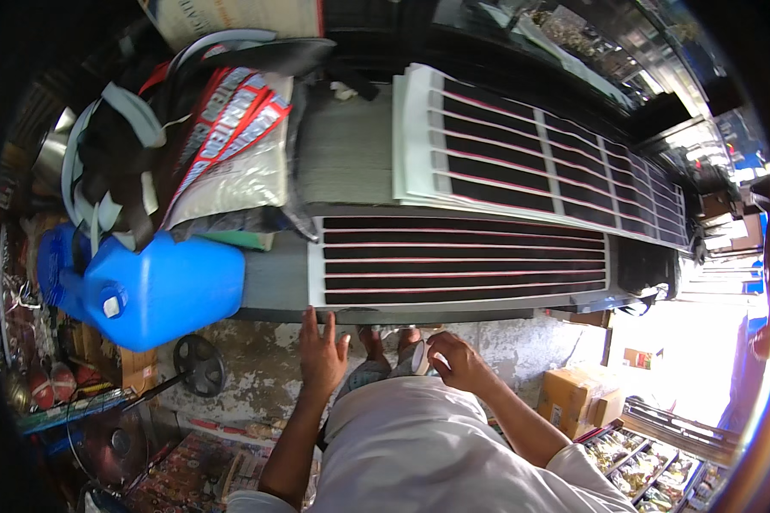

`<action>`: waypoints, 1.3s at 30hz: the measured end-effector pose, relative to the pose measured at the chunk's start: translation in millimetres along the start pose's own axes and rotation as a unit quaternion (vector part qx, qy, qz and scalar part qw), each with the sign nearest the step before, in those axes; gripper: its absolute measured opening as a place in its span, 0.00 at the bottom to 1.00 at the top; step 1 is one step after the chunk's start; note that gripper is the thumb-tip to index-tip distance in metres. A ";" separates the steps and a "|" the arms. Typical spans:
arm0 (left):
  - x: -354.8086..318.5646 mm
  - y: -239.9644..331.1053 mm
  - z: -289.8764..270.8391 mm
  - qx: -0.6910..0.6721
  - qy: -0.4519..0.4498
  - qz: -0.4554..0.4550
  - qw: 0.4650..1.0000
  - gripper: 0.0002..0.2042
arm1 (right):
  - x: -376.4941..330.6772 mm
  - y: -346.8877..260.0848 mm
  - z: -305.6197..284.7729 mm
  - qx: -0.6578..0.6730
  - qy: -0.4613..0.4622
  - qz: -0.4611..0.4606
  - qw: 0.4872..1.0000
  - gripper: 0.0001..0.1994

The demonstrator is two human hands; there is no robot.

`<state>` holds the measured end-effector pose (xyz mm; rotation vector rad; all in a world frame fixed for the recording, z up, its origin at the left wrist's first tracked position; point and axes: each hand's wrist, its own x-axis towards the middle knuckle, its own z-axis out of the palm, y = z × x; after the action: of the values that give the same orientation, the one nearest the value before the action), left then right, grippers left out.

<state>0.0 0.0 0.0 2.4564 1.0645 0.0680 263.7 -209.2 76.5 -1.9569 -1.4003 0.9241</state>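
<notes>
A printed sheet [462, 261] with long black bars, white gaps and thin red lines lies flat along the near edge of the grey bench. At its near left corner, my left hand [321, 357] has its fingers stretched out, the tips at the sheet's border. My right hand [456, 361] is just off the bench in front of my body, fingers curled around a roll of white tape [419, 357]. Behind the sheet is a stack of similar striped sheets [522, 154], partly overlapping its far edge.
A blue jerrycan [167, 286] stands at the bench's left end, with a red-printed plastic bag [235, 162] behind it. A cardboard box [577, 398] sits at the lower right beside trays of small items [650, 466]. On the left are a black wheel [200, 365] and a fan [118, 445].
</notes>
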 end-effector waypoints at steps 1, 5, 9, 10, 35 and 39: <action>5.5 -12.0 -5.7 0.010 0.010 0.014 1.000 0.39 | 4.7 3.9 10.5 0.026 0.009 0.003 1.000 0.07; 4.5 22.8 27.5 0.009 -0.023 -0.001 1.000 0.40 | -39.7 38.3 -19.1 0.082 0.089 0.046 0.992 0.06; 9.0 15.5 25.4 0.062 -0.057 -0.002 0.996 0.41 | -49.8 60.5 -3.0 0.105 0.138 0.072 0.982 0.06; 8.3 17.7 24.0 0.069 -0.056 0.000 0.996 0.41 | -52.6 65.6 -0.5 0.099 0.138 0.083 0.982 0.06; 47.3 12.7 17.9 0.074 -0.032 -0.010 0.997 0.40 | -58.7 77.1 3.4 0.093 0.169 0.094 0.977 0.07; 46.8 10.8 18.8 0.072 -0.035 -0.007 0.997 0.40 | -57.6 73.7 2.0 0.097 0.166 0.095 0.977 0.08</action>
<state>44.2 19.0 -18.4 2.5592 1.0908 -0.1016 291.5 -286.1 31.1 -2.0066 -0.9152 0.7406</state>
